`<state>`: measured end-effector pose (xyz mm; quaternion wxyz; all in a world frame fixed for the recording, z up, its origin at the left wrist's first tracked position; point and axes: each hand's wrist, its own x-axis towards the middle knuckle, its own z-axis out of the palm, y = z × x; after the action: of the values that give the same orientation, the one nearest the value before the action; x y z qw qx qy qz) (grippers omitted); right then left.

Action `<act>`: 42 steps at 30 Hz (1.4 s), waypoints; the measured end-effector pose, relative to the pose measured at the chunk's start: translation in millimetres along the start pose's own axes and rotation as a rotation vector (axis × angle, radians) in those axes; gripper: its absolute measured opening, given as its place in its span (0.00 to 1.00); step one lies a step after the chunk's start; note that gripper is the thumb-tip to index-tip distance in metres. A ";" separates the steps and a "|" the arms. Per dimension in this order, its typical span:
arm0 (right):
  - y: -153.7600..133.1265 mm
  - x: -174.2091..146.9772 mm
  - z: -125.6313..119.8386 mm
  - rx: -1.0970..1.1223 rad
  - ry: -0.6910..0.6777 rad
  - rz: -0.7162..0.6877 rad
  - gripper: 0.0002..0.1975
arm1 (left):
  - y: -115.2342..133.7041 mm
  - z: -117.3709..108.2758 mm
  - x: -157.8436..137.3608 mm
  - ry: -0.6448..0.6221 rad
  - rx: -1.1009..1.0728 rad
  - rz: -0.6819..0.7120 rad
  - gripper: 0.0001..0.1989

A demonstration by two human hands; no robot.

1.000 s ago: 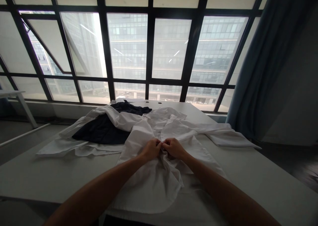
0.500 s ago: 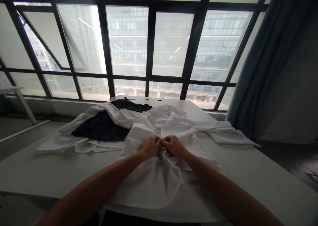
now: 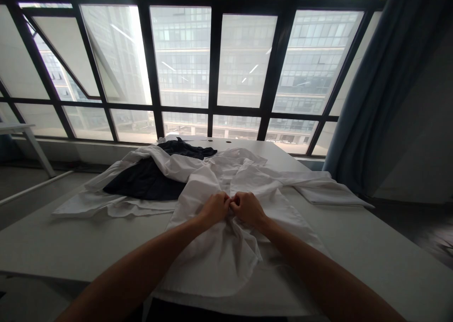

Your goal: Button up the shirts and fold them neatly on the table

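Observation:
A white shirt (image 3: 212, 265) lies spread over the table, its hem towards me and one sleeve stretched out to the right. My left hand (image 3: 216, 206) and my right hand (image 3: 247, 207) meet at the middle of its front, fingertips touching. Both are closed in a pinch on the shirt's front edges, and the cloth bunches into folds below them. Whatever small part sits between the fingertips is hidden. Dark cloth (image 3: 145, 180) lies to the left, partly covered by white fabric.
The white table (image 3: 382, 251) runs away from me towards a wall of black-framed windows (image 3: 215, 58). A blue-grey curtain (image 3: 371, 95) hangs at the right. Part of another white table (image 3: 33, 138) stands at the far left.
Both hands stay at the same spot on the shirt front. The fingers have shifted only slightly, the right ones curling a little more, and the view has tilted a touch.

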<state>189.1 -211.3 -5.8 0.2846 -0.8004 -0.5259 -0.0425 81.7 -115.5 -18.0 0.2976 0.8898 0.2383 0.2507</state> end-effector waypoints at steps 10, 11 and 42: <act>6.5 9.6 -0.2 0.290 -0.052 0.004 0.08 | -6.3 1.4 6.7 -0.222 -0.516 -0.242 0.11; 8.4 11.6 0.7 0.374 -0.089 0.037 0.08 | -4.5 0.3 6.0 -0.254 -0.589 -0.277 0.11; 21.2 6.8 -18.4 0.190 -0.206 0.007 0.14 | 4.1 -19.2 -5.6 -0.065 0.552 0.343 0.12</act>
<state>214.8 -221.0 3.3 0.3035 -0.7719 -0.5511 0.0910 67.2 -113.7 -3.7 0.0063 0.9717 0.1341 0.1945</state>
